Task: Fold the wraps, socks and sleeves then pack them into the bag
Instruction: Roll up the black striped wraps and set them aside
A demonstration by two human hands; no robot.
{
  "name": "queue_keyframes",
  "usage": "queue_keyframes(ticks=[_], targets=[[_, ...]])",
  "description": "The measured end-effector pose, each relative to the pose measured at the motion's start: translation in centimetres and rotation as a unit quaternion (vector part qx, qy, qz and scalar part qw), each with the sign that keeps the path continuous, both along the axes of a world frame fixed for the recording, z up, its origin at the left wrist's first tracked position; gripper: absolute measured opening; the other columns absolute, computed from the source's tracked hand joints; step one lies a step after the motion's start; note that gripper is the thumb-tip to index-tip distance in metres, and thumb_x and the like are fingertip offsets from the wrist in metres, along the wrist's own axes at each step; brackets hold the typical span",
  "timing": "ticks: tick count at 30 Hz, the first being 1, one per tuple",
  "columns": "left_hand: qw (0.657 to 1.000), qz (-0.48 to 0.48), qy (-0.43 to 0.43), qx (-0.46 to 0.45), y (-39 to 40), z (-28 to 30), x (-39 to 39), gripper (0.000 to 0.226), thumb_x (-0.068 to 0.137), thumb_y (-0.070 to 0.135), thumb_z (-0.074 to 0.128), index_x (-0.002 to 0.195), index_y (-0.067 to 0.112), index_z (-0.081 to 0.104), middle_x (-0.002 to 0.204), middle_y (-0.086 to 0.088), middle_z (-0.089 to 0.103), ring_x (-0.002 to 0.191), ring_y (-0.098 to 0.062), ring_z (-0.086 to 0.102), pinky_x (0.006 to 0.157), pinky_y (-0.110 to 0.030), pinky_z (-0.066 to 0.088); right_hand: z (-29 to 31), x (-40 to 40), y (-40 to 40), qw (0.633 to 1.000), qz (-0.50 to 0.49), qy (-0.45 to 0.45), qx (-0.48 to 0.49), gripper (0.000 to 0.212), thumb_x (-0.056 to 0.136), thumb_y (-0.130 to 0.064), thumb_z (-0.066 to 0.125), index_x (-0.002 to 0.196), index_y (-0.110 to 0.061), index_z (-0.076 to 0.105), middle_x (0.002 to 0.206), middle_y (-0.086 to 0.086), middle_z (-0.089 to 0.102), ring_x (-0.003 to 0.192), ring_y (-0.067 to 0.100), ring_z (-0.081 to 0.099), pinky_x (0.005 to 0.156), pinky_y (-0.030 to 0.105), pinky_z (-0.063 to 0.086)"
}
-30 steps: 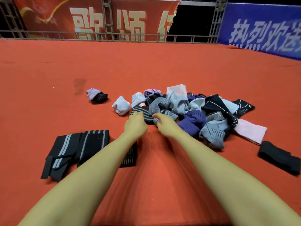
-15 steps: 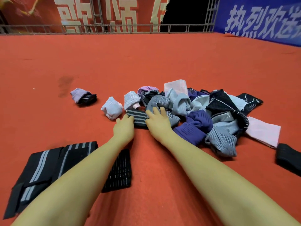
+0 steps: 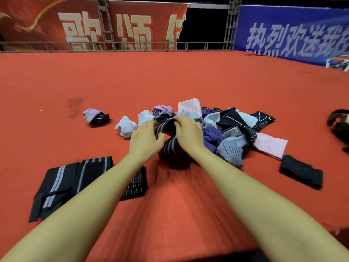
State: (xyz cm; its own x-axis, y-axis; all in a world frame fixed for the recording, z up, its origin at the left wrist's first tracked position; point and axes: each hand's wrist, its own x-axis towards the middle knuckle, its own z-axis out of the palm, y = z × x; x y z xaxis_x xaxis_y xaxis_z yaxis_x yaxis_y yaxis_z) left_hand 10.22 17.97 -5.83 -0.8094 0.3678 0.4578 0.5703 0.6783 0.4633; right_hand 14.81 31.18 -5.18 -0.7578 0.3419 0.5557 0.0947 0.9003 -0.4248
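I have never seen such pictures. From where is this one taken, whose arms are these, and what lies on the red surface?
A camera worn on a person's head looks forward and down, so the bare arms are that person's own. The left hand and right hand both hold a dark striped sock at the edge of a mixed pile of socks. On the red carpet also lie flat black striped wraps, a folded black wrap and some rolled socks.

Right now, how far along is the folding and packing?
Done: a few black striped wraps lie flat at left, and a few rolled socks sit apart. In hand: left hand and right hand grip a dark striped sock. Left: the mixed pile is unfolded; nothing looks packed.
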Motion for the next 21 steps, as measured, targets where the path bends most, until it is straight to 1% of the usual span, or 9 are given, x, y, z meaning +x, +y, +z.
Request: queue_keyframes(ticks=[3,5,7,8,10,13,16,18,21], targets=[[0.997,-0.019,-0.063,0.04,-0.9,1.3,2.0,0.039,0.089,0.044,0.049,0.116,0.016,0.049,0.113,-0.005,0.061,0.106,-0.029,0.055,0.091,-0.043,0.043,1.2,1.7,-0.5,0.995,0.042,0.027,-0.09,0.023,0.099,-0.018,0.036,0.111,-0.016,0.056,0.111,0.008,0.059,0.101,0.033,0.055,0.084,0.046,0.044],[0.988,-0.051,-0.128,0.075,-1.5,2.1,3.0,0.053,0.086,0.052,0.051,0.126,0.018,0.043,0.122,-0.004,0.059,0.113,-0.027,0.054,0.099,-0.045,0.04,1.8,2.5,-0.8,0.992,0.056,0.022,-0.109,0.021,0.099,-0.022,0.034,0.108,-0.021,0.053,0.107,0.006,0.059,0.098,0.03,0.055,0.082,0.047,0.046],[0.979,-0.064,-0.153,0.115,-2.1,2.7,3.8,0.061,0.083,0.053,0.057,0.13,0.017,0.042,0.127,-0.004,0.054,0.117,-0.023,0.051,0.102,-0.043,0.039,2.3,3.1,-1.1,0.99,0.068,0.029,-0.117,0.021,0.098,-0.024,0.035,0.106,-0.026,0.054,0.104,0.003,0.061,0.097,0.027,0.056,0.082,0.045,0.047],[0.978,-0.06,-0.15,0.129,-2.4,2.9,4.0,0.057,0.084,0.047,0.062,0.128,0.016,0.044,0.126,-0.005,0.054,0.115,-0.021,0.051,0.1,-0.04,0.041,2.5,3.3,-1.2,0.988,0.08,0.041,-0.124,0.021,0.097,-0.023,0.036,0.105,-0.027,0.056,0.103,0.002,0.063,0.096,0.025,0.056,0.083,0.043,0.047],[0.979,-0.051,-0.133,0.146,-3.0,3.6,4.4,0.043,0.085,0.03,0.066,0.12,0.013,0.05,0.115,-0.005,0.056,0.106,-0.018,0.052,0.093,-0.034,0.043,2.7,4.1,-1.4,0.98,0.115,0.063,-0.146,0.024,0.096,-0.015,0.041,0.107,-0.021,0.062,0.102,0.001,0.065,0.093,0.019,0.056,0.084,0.035,0.045],[0.983,-0.062,-0.087,0.147,-3.6,4.7,5.2,0.021,0.087,0.011,0.062,0.106,0.004,0.057,0.093,-0.004,0.056,0.087,-0.016,0.048,0.078,-0.029,0.04,2.1,5.2,-1.3,0.965,0.15,0.08,-0.2,0.025,0.094,-0.004,0.046,0.107,-0.012,0.065,0.098,-0.004,0.063,0.093,0.011,0.055,0.087,0.025,0.043],[0.982,-0.074,-0.085,0.155,-3.9,5.0,5.7,0.011,0.088,0.012,0.061,0.097,0.006,0.059,0.079,-0.002,0.051,0.079,-0.015,0.045,0.063,-0.019,0.035,1.4,5.9,-1.2,0.943,0.186,0.046,-0.272,0.026,0.09,-0.003,0.053,0.112,-0.016,0.062,0.101,-0.001,0.065,0.096,0.011,0.058,0.09,0.024,0.044],[0.977,-0.089,-0.098,0.169,-4.2,4.8,5.6,0.007,0.089,0.014,0.062,0.094,0.01,0.059,0.077,0.0,0.052,0.078,-0.014,0.047,0.059,-0.015,0.034,1.1,6.1,-1.2,0.939,0.195,0.007,-0.285,0.032,0.084,-0.008,0.064,0.113,-0.019,0.058,0.107,-0.001,0.065,0.102,0.012,0.058,0.095,0.028,0.044],[0.967,-0.087,-0.135,0.197,-4.5,4.6,5.8,0.006,0.091,0.015,0.059,0.093,0.009,0.058,0.072,0.007,0.046,0.068,-0.006,0.044,0.059,-0.007,0.036,0.7,5.9,-1.3,0.948,0.149,-0.022,-0.279,0.031,0.077,-0.018,0.072,0.104,-0.023,0.058,0.105,-0.005,0.065,0.106,0.014,0.058,0.097,0.031,0.042]])
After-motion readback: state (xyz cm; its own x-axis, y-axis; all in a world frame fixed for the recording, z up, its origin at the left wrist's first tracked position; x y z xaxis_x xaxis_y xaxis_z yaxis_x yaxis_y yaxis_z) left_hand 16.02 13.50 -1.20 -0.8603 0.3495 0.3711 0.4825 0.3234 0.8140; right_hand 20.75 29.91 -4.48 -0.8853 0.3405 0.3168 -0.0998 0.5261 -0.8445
